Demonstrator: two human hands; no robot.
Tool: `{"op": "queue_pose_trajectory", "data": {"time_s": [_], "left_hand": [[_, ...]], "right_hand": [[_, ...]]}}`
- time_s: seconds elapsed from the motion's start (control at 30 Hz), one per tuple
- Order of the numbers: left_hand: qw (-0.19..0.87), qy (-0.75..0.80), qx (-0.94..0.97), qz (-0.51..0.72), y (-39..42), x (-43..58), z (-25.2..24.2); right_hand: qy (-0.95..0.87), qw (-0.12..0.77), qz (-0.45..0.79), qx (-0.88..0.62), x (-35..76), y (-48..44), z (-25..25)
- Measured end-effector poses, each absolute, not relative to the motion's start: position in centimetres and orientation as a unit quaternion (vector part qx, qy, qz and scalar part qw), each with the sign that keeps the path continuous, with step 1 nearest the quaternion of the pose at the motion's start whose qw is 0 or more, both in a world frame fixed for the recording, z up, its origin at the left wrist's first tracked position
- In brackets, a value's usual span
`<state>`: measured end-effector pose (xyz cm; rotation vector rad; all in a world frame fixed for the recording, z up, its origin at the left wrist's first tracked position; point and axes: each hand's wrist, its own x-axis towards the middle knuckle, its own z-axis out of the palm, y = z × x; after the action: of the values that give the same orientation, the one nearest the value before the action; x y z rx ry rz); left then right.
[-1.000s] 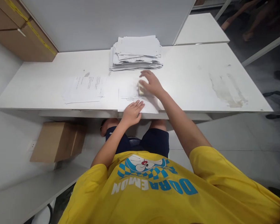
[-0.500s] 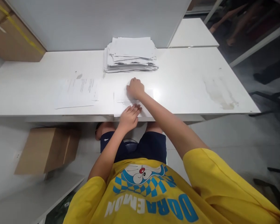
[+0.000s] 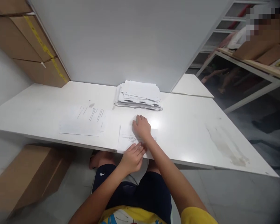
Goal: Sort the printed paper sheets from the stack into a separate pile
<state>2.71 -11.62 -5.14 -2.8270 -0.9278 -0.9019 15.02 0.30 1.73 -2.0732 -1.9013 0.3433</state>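
A white printed sheet (image 3: 124, 145) with an oval stamp lies at the table's front edge, its near side reaching the edge. My left hand (image 3: 132, 158) rests on the sheet's near part, fingers stretched out side by side. Just beyond it, my right hand (image 3: 142, 127) is at the sheet's far edge with its fingers curled down. What those fingers hold, if anything, is hidden. Part of the sheet is covered by my right hand and forearm. Behind my hands stands a thick stack of papers (image 3: 140, 95). More printed sheets (image 3: 84, 123) lie to the left.
A white table (image 3: 182, 124) runs across, with a grey panel (image 3: 130, 40) behind it. Cardboard boxes (image 3: 39, 46) stand at the back left; another box (image 3: 25, 174) is below the table. At the right, a metal-framed table (image 3: 252, 67) carries boxes, with a person near it.
The camera has tilted up, so the table and hands sit lower in view. Both hands stay on the same sheet, with the left fingertips close to the right wrist.
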Motion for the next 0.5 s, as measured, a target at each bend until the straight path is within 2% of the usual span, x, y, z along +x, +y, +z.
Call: {"op": "queue_pose_trajectory", "data": {"time_s": [0.27,0.5], "left_hand": [[-0.015,-0.3,-0.933,-0.2,-11.4,2.2,-4.1],[-0.001,-0.319,-0.928,-0.193,-14.2,1.0,-3.0]], "right_hand": [[-0.657,0.144,0.169,-0.721,15.4,0.4,1.9],[-0.609,0.25,0.255,-0.708,16.5,1.9,3.2]]}}
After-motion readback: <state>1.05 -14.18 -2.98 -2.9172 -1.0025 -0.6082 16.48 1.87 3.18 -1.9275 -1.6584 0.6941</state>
